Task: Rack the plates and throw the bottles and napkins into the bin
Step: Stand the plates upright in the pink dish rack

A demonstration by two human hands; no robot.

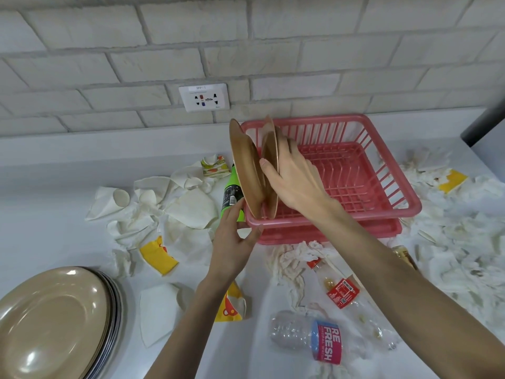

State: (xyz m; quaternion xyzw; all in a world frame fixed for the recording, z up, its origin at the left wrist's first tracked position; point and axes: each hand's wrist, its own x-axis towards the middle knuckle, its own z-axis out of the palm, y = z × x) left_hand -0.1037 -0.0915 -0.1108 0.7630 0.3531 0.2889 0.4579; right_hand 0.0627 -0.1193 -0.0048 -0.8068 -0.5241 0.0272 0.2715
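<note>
A pink dish rack stands on the white counter against the brick wall. Two brown plates stand on edge at its left end. My right hand grips the right plate, thumb on its front face and fingers behind it. The left plate leans just beside it. My left hand is at the rack's front left corner, fingers straight, touching the lower edge of the left plate. A stack of tan plates sits at the bottom left.
Crumpled napkins and paper cups cover the counter left of the rack, more napkins on the right. A green bottle lies behind the left plate. A clear bottle and a red-labelled bottle lie in front.
</note>
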